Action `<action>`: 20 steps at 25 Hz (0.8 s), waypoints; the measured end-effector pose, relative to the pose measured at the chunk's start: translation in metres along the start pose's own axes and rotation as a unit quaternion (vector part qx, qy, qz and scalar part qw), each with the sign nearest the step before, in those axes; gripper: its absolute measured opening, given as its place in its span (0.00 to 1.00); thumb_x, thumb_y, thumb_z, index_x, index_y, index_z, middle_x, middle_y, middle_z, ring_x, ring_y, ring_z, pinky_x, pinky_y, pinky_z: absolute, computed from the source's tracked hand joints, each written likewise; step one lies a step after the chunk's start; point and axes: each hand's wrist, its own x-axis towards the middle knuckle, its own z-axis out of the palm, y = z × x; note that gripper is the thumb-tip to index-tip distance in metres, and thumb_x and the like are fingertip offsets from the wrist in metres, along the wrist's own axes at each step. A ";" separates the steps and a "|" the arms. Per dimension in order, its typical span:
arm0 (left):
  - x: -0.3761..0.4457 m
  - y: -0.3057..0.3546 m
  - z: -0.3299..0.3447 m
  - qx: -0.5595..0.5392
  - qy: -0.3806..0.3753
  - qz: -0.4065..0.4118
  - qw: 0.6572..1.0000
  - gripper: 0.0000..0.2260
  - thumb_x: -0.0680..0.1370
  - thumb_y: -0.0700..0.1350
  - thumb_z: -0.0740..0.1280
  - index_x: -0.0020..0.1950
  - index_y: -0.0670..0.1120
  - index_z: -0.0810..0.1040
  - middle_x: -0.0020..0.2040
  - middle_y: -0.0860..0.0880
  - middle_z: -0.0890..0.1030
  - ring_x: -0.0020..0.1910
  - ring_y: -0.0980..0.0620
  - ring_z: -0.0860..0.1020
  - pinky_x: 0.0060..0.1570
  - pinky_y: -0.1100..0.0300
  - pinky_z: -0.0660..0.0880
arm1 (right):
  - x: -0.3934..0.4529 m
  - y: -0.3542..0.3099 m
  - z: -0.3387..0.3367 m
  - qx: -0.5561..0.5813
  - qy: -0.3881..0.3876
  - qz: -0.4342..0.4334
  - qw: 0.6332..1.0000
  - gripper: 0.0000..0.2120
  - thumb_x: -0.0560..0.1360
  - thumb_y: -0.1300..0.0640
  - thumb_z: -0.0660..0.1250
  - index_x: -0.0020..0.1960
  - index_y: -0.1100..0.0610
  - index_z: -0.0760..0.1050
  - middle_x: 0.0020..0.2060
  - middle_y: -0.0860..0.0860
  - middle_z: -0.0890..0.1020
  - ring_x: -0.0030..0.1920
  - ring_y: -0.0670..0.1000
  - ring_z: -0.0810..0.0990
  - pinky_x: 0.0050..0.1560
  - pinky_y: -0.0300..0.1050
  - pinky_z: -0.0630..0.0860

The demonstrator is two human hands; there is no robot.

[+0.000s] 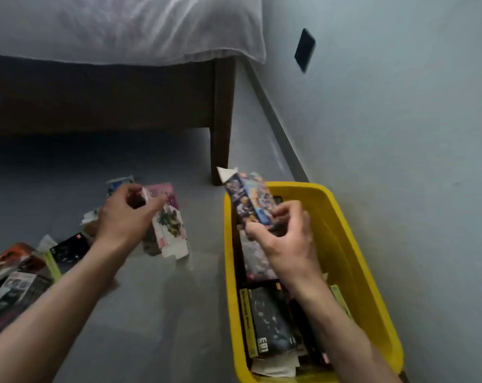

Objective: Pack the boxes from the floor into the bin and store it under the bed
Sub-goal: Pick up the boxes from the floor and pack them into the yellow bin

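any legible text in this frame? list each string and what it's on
"E01", roughly, white on the black box in the yellow bin; blurred, so uncertain.
Box in the right hand: printed art, no readable text.
Pink box in the left hand: print too blurred.
Floor pile: lettering too blurred to read.
Nothing else legible.

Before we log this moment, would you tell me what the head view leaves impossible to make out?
- Printing on the pink box in the left hand: motion blur.
- Boxes deep in the yellow bin: hidden by the right hand and forearm.
- Floor pile of boxes: cut by the left edge.
- Space under the bed: too dark.
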 end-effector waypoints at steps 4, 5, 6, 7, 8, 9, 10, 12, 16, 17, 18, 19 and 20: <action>-0.021 0.067 0.042 -0.139 -0.105 -0.020 0.984 0.13 0.75 0.41 0.69 0.59 0.49 0.76 0.51 0.42 0.83 0.47 0.44 0.83 0.40 0.51 0.81 | 0.014 0.074 -0.077 -0.166 0.056 0.097 0.980 0.22 0.64 0.39 0.73 0.48 0.50 0.69 0.49 0.52 0.73 0.49 0.55 0.74 0.43 0.45 0.67; -0.028 0.075 0.052 -0.149 -0.125 -0.013 0.981 0.12 0.75 0.41 0.69 0.58 0.50 0.76 0.51 0.42 0.83 0.47 0.44 0.84 0.38 0.53 0.81 | 0.012 0.085 -0.082 -0.184 0.060 0.106 0.975 0.23 0.64 0.38 0.73 0.48 0.50 0.69 0.49 0.52 0.73 0.49 0.56 0.74 0.43 0.46 0.67; -0.034 0.079 0.061 -0.167 -0.141 -0.008 0.976 0.12 0.75 0.42 0.70 0.57 0.50 0.77 0.50 0.42 0.84 0.47 0.44 0.85 0.38 0.54 0.81 | 0.011 0.090 -0.083 -0.189 0.062 0.104 0.975 0.23 0.64 0.37 0.73 0.48 0.50 0.68 0.49 0.52 0.72 0.48 0.55 0.74 0.42 0.45 0.67; -0.039 0.082 0.069 -0.181 -0.157 -0.007 0.971 0.12 0.74 0.44 0.72 0.57 0.49 0.77 0.49 0.43 0.85 0.47 0.44 0.85 0.37 0.55 0.82 | 0.011 0.093 -0.083 -0.191 0.061 0.097 0.975 0.24 0.64 0.36 0.73 0.48 0.50 0.68 0.49 0.51 0.70 0.47 0.55 0.74 0.40 0.44 0.67; -0.043 0.081 0.078 -0.178 -0.175 -0.006 0.968 0.13 0.74 0.46 0.73 0.57 0.49 0.77 0.49 0.44 0.86 0.47 0.45 0.85 0.37 0.56 0.82 | 0.010 0.094 -0.083 -0.194 0.056 0.089 0.975 0.25 0.64 0.35 0.73 0.49 0.50 0.68 0.49 0.51 0.70 0.47 0.54 0.74 0.38 0.43 0.66; -0.048 0.079 0.090 -0.148 -0.190 0.002 0.971 0.15 0.73 0.49 0.75 0.56 0.50 0.77 0.49 0.45 0.85 0.47 0.47 0.85 0.36 0.57 0.81 | 0.010 0.093 -0.084 -0.193 0.050 0.083 0.977 0.26 0.64 0.35 0.73 0.49 0.50 0.68 0.49 0.51 0.69 0.47 0.54 0.74 0.37 0.42 0.65; -0.053 0.075 0.102 -0.085 -0.202 0.024 0.975 0.17 0.71 0.53 0.76 0.56 0.51 0.77 0.50 0.48 0.84 0.46 0.49 0.85 0.37 0.57 0.81 | 0.011 0.089 -0.088 -0.187 0.045 0.076 0.978 0.26 0.64 0.35 0.74 0.50 0.50 0.68 0.50 0.50 0.69 0.47 0.53 0.73 0.35 0.41 0.64; -0.067 0.061 0.126 0.117 -0.194 0.099 0.969 0.21 0.69 0.60 0.76 0.56 0.54 0.75 0.53 0.51 0.81 0.49 0.51 0.82 0.45 0.52 0.81 | 0.005 0.085 -0.101 -0.176 0.035 0.059 0.982 0.28 0.63 0.35 0.74 0.52 0.49 0.67 0.51 0.49 0.68 0.48 0.51 0.73 0.32 0.37 0.62; -0.084 0.022 0.145 0.268 -0.084 0.214 0.935 0.27 0.73 0.63 0.69 0.68 0.55 0.68 0.67 0.48 0.69 0.64 0.45 0.70 0.61 0.45 0.73 | -0.025 0.096 -0.109 -0.201 -0.026 0.043 0.978 0.32 0.61 0.31 0.72 0.57 0.42 0.64 0.53 0.48 0.70 0.51 0.51 0.73 0.41 0.43 0.70; -0.085 0.017 0.146 0.272 -0.089 0.236 0.929 0.27 0.74 0.63 0.68 0.69 0.55 0.68 0.68 0.48 0.69 0.65 0.45 0.68 0.62 0.45 0.71 | -0.029 0.098 -0.105 -0.220 -0.046 0.050 0.973 0.33 0.62 0.31 0.71 0.60 0.43 0.64 0.56 0.49 0.71 0.55 0.53 0.73 0.46 0.46 0.72; -0.085 0.013 0.147 0.293 -0.108 0.261 0.913 0.26 0.75 0.63 0.66 0.70 0.55 0.68 0.69 0.49 0.69 0.67 0.45 0.67 0.63 0.45 0.68 | -0.031 0.101 -0.101 -0.244 -0.076 0.061 0.965 0.36 0.63 0.33 0.71 0.65 0.44 0.63 0.60 0.51 0.73 0.59 0.55 0.73 0.52 0.49 0.73; -0.086 0.008 0.146 0.322 -0.128 0.282 0.895 0.25 0.75 0.62 0.64 0.70 0.55 0.69 0.70 0.50 0.69 0.68 0.46 0.66 0.64 0.45 0.66 | -0.031 0.102 -0.096 -0.262 -0.121 0.075 0.954 0.40 0.63 0.33 0.71 0.70 0.45 0.62 0.64 0.51 0.74 0.63 0.57 0.72 0.58 0.51 0.73; -0.086 0.003 0.144 0.351 -0.141 0.296 0.877 0.23 0.77 0.62 0.61 0.70 0.56 0.68 0.71 0.51 0.69 0.69 0.47 0.64 0.64 0.44 0.64 | -0.028 0.101 -0.092 -0.268 -0.175 0.094 0.943 0.44 0.63 0.32 0.71 0.73 0.45 0.59 0.67 0.51 0.74 0.65 0.58 0.71 0.62 0.54 0.72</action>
